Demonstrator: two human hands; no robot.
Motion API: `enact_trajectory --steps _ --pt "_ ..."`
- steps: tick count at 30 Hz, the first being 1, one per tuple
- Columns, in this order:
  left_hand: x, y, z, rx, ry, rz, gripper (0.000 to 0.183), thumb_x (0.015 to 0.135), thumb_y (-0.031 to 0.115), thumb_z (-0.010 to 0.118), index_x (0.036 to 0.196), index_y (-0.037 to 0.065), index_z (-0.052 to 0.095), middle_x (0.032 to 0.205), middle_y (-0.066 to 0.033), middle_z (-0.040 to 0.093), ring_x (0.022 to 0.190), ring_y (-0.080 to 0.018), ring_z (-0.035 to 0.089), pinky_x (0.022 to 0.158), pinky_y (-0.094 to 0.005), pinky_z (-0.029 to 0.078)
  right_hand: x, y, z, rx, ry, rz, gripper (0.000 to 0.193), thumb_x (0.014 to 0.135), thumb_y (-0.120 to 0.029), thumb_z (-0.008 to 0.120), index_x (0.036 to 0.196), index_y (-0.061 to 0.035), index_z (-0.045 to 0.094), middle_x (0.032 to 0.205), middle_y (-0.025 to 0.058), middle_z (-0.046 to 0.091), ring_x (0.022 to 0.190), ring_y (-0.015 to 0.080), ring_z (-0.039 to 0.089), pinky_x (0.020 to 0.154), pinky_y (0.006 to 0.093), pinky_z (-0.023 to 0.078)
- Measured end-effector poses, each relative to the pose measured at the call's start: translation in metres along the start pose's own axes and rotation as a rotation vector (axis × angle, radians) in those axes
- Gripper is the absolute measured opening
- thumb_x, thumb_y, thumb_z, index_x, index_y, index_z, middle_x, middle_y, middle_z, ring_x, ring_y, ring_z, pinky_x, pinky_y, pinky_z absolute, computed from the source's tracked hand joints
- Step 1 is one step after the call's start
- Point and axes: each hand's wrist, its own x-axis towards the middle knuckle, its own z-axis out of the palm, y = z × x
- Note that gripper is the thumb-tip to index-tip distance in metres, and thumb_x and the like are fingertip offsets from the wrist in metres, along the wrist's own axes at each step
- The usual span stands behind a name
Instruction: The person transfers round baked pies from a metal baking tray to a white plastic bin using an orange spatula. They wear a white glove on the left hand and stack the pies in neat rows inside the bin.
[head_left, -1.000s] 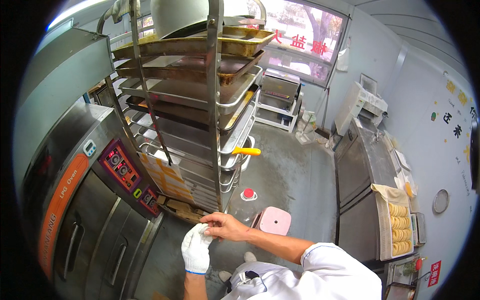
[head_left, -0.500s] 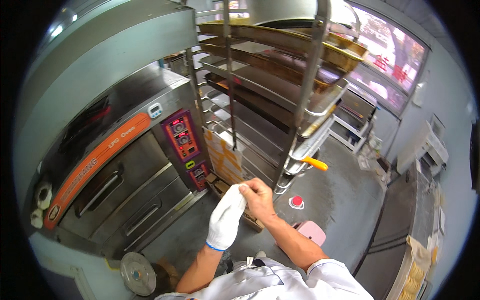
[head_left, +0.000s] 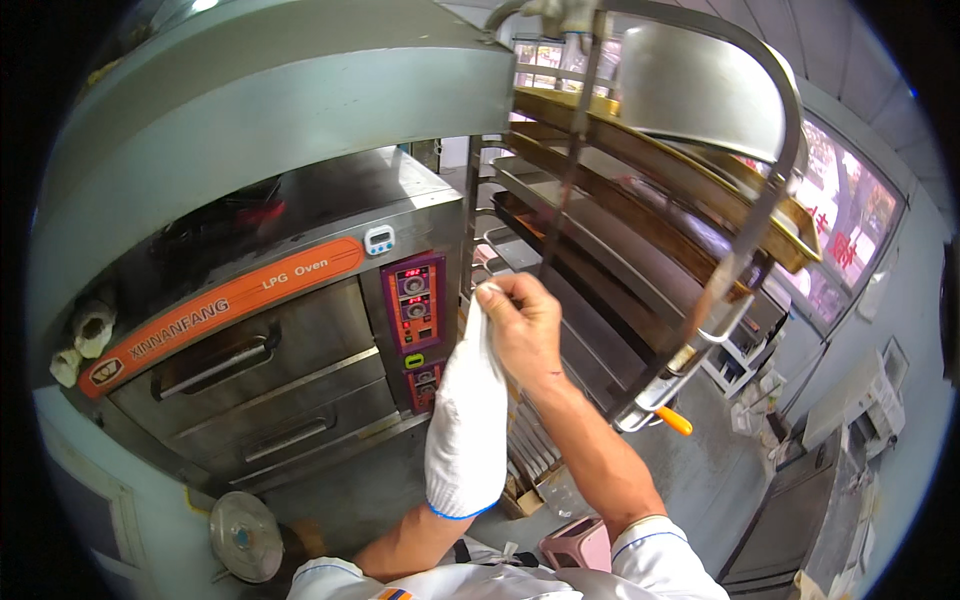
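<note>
My left hand (head_left: 466, 450) wears a white knitted glove (head_left: 470, 400) with a blue edge at the wrist. The gloved hand points up and away from me, its outline long and straight, so the fingers look stretched out inside the cloth. My right hand (head_left: 525, 325) is bare. Its thumb and fingers pinch the glove's tip, which is drawn to a narrow point. Single fingers of the left hand are hidden by the cloth. Both hands are held in front of the metal rack (head_left: 700, 325), to the right of the oven's control panel (head_left: 413, 305).
A steel deck oven (head_left: 270, 345) with handled doors stands at left, a small timer (head_left: 380, 240) on its front. The rack holds several trays and a large metal pot (head_left: 700, 95). An orange handle (head_left: 674, 420) juts from it. Below are a pink stool (head_left: 577, 545) and a round lidded bin (head_left: 245, 537).
Both hands have risen together, with the right still pinching the glove's tip. The view has shifted, so the oven and rack appear larger and the rack sits farther right.
</note>
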Motion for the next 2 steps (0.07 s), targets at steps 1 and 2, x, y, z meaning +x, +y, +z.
enact_trajectory --steps 1,2 --pt "0.01 0.002 -0.007 -0.087 0.008 -0.017 0.053 0.112 0.02 0.049 0.157 -0.007 0.038 0.15 -0.0121 0.051 0.133 -0.0165 0.051 0.119 -0.0328 0.038 0.011 0.001 0.007 -0.059 0.021 -0.061 0.009 0.095 -0.006 0.076 0.098 0.0021 0.074 0.087 0.0024 0.071 0.08 0.0082 0.062 0.072 0.0255 0.05" --pt "0.016 0.01 -0.017 -0.134 -0.019 -0.059 0.053 0.112 0.02 0.049 0.157 -0.007 0.038 0.15 -0.0121 0.051 0.133 -0.0165 0.051 0.119 -0.0328 0.038 0.023 0.003 0.012 -0.016 0.005 -0.006 0.007 0.097 -0.005 0.073 0.101 0.0013 0.074 0.086 0.004 0.071 0.076 0.0093 0.062 0.069 0.0263 0.052"
